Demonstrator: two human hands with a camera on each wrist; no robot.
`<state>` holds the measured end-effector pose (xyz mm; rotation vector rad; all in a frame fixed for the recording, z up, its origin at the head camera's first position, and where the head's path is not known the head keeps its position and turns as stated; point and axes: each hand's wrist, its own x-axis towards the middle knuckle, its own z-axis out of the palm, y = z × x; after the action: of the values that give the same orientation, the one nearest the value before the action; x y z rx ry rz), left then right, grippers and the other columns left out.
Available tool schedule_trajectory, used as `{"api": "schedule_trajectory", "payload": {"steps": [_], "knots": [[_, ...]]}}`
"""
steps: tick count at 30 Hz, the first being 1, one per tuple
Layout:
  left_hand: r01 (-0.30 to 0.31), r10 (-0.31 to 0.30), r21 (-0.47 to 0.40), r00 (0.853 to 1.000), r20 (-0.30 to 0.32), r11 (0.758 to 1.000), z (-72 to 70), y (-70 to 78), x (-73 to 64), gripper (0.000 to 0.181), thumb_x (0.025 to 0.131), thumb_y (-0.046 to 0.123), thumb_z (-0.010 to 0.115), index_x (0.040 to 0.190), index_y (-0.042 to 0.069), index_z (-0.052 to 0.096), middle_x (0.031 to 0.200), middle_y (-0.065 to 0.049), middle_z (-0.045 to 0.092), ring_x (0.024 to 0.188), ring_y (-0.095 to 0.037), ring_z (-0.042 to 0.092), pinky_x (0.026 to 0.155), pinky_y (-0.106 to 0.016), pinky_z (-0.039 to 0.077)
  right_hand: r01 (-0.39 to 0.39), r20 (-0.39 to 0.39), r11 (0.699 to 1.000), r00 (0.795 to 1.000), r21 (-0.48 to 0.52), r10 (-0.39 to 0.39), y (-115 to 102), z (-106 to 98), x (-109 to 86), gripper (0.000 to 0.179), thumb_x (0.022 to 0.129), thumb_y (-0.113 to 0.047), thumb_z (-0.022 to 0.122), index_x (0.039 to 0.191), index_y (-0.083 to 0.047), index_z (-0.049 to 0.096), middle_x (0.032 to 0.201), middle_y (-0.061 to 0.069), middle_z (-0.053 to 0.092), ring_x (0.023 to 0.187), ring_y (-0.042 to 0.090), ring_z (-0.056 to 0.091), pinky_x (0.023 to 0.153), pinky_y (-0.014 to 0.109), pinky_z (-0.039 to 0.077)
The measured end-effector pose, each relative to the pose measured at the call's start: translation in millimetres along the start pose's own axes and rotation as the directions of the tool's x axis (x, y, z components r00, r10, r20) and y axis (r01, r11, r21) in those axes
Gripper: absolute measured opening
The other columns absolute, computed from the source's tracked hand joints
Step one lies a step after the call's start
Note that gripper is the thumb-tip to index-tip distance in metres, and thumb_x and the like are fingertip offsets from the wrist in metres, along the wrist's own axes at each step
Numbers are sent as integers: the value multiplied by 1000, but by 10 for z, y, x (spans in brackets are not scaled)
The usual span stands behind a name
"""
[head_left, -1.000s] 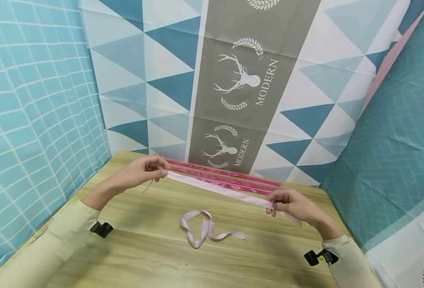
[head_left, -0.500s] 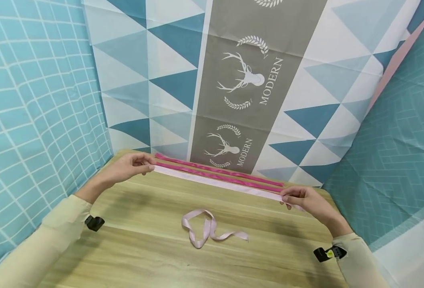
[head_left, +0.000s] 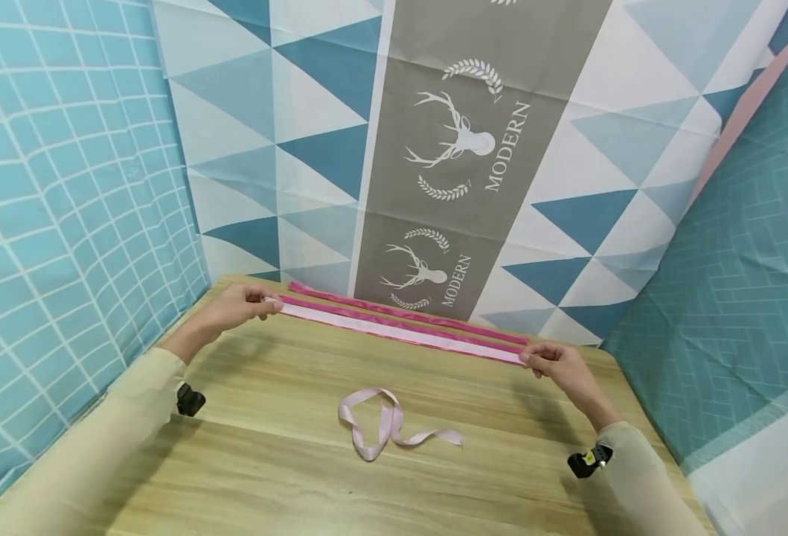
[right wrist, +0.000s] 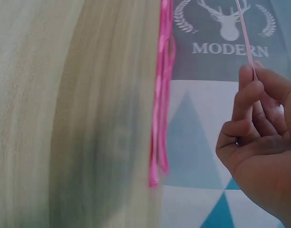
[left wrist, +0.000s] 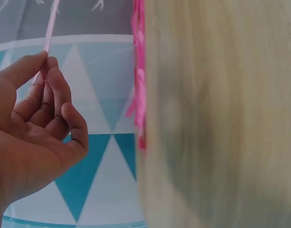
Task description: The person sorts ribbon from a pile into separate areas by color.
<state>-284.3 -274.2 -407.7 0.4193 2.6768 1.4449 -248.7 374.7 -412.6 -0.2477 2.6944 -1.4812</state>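
Observation:
A pale pink ribbon (head_left: 394,328) is stretched straight between both hands, raised over the table as the wrist views show. My left hand (head_left: 242,307) pinches its left end between thumb and fingertips; the pinch also shows on the left hand (left wrist: 45,109) in the left wrist view. At the other end my right hand (head_left: 557,366) pinches the ribbon the same way, seen also on the right hand (right wrist: 259,118) in the right wrist view. Hot-pink ribbons (head_left: 447,321) lie side by side behind and below it, partly covered by the pale one in the head view.
Nearer the body, another pale pink ribbon (head_left: 385,428) lies loosely looped on the wooden table (head_left: 300,476). A patterned cloth (head_left: 427,134) hangs just behind the table's far edge. Blue cloths stand along the left and right sides.
Both hands have moved toward the far edge and farther apart, drawing the pale ribbon out longer and straight. It now overlaps the nearest hot-pink ribbon. The looped ribbon stays put.

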Motion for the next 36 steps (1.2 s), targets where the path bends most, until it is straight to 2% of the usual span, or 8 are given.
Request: {"api": "schedule_trajectory", "payload": {"steps": [7,11,14,17,20,23,27,36], "knots": [[11,-11,-30,1000,-12,1000,96,-194,185,38,101,36,66,118,2,70,115,-14,66,99,-31,61,96,-58,44,-6,-23,998,1000,68,8,158,84,171,36,98,-29,72,115,3,68,87,18,66,81,38,58,73,38,48],[43,-43,-60,999,2,997,128,-279,282,37,102,30,66,121,-1,69,121,-20,65,105,-37,62,97,-56,45,-4,6,996,1000,85,3,229,133,226,31,99,-20,70,116,7,67,97,27,66,82,39,59,72,41,51],[51,-52,-54,999,-4,997,149,-341,337,29,102,24,66,113,-3,71,128,-25,61,104,-36,63,92,-50,50,6,32,996,999,85,-9,276,171,255,28,100,-12,68,117,10,66,100,30,66,81,36,61,73,41,55],[53,-53,-8,998,-32,999,179,-393,375,22,102,19,66,99,-3,72,118,-25,63,92,-28,61,80,-40,52,12,48,997,999,77,-15,309,214,279,24,99,-5,67,116,13,66,98,29,67,79,34,63,70,41,56],[71,-71,9,996,-47,997,207,-432,396,22,101,14,66,90,-5,68,93,-20,65,75,-21,54,65,-33,47,-14,46,998,999,63,11,347,255,305,22,98,-6,69,112,12,68,91,26,68,74,29,63,64,36,55],[147,-148,-31,988,-47,989,228,-468,407,21,98,11,68,86,-6,67,75,-13,62,64,-18,51,57,-31,44,-76,29,996,997,56,74,388,290,330,20,97,-9,72,105,9,71,81,21,68,67,23,60,57,30,49],[227,-229,-38,972,-51,973,227,-516,406,23,96,11,70,78,-2,65,69,-8,61,61,-16,51,56,-30,45,-109,24,994,994,31,108,424,323,342,17,98,-9,70,101,8,73,78,16,67,64,20,56,54,27,45],[225,-218,77,972,-86,971,203,-599,419,23,91,13,71,72,1,66,63,-4,60,58,-16,53,58,-31,45,-78,-11,993,997,-92,78,421,416,377,13,97,-8,71,96,4,75,78,10,69,64,18,56,56,30,48]]}}
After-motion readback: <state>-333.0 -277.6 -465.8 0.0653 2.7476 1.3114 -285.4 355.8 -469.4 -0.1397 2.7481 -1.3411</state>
